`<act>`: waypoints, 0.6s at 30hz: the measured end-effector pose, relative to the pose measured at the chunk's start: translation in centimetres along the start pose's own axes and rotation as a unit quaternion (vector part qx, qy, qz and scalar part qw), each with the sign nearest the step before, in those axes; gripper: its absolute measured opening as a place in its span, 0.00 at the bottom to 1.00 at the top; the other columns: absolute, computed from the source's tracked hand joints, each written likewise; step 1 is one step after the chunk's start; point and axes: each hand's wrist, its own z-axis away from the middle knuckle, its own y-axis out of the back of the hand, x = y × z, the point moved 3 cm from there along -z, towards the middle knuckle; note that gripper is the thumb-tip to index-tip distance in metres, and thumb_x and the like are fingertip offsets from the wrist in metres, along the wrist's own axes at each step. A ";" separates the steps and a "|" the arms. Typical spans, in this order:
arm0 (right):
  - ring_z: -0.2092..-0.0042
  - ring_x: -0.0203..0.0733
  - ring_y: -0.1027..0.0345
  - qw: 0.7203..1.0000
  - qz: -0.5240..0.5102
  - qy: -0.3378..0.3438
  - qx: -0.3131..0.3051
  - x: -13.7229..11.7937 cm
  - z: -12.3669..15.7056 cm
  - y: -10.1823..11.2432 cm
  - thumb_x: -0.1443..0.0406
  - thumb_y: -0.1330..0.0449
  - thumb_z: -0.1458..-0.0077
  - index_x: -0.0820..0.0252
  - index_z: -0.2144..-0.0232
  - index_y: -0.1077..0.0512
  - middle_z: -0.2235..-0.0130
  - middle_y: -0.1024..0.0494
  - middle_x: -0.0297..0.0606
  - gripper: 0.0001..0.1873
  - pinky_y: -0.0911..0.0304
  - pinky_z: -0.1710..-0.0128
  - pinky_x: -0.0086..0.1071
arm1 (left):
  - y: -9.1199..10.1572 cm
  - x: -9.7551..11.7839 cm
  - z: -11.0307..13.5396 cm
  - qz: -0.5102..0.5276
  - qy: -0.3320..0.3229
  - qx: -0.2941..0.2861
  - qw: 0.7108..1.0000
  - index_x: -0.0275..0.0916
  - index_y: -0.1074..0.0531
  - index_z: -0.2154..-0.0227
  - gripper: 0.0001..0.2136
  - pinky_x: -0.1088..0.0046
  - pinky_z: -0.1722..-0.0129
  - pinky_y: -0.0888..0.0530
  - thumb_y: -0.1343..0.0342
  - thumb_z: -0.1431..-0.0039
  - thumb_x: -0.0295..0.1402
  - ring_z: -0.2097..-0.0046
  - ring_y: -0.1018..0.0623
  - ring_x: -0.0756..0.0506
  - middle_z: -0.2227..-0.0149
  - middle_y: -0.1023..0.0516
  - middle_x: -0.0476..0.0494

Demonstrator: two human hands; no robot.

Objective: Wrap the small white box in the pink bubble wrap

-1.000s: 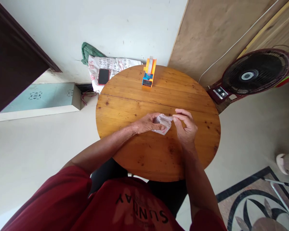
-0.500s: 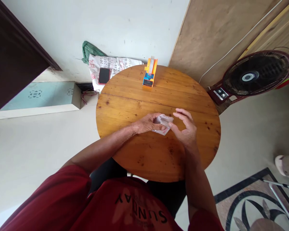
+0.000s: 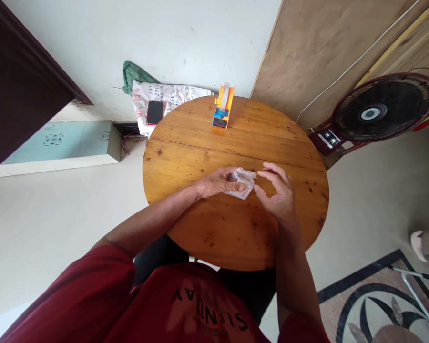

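Over the middle of the round wooden table (image 3: 214, 224), my left hand (image 3: 222, 182) is closed on a small, crumpled, translucent plastic bag (image 3: 246, 180) with faint reddish print. Its thumb lies across the near side of the bag, and the other fingers are mostly hidden behind it. Just right of the bag, my right hand (image 3: 278, 193) is open, thumb and fingers curved apart with nothing between them. Its fingertips are close to the bag's right edge; whether one touches it I cannot tell.
An orange and blue tape dispenser (image 3: 223, 107) stands near the table's far edge. Beyond the table's far left edge, a phone (image 3: 155, 113) lies on a printed white sack (image 3: 178, 93), with a green bag (image 3: 137, 76) behind. To the right is a dark fan (image 3: 382, 109).
My right hand has moved slightly right, away from the bag. The bag's upper right part looks more crumpled. My left hand keeps its hold almost in place.
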 end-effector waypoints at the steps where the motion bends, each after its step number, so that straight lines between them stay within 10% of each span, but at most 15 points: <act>1: 0.44 0.53 0.27 1.000 0.005 0.000 0.004 0.0 0.0 -0.1 0.65 0.35 0.44 0.51 0.53 0.26 0.44 0.24 0.45 0.15 0.34 0.44 0.51 | 0.0 0.0 0.0 -0.001 -0.001 -0.001 1.000 0.38 0.24 0.53 0.27 0.71 0.53 0.30 0.25 0.57 0.41 0.58 0.24 0.49 0.58 0.21 0.46; 18: 0.53 0.47 0.24 0.997 -0.038 -0.017 0.071 -0.5 0.0 -0.3 0.65 0.38 0.40 0.51 0.64 0.20 0.52 0.20 0.38 0.05 0.31 0.50 0.47 | -0.6 0.5 0.3 -0.066 -0.018 -0.011 0.998 0.36 0.26 0.58 0.24 0.73 0.59 0.33 0.26 0.56 0.42 0.62 0.27 0.50 0.64 0.24 0.49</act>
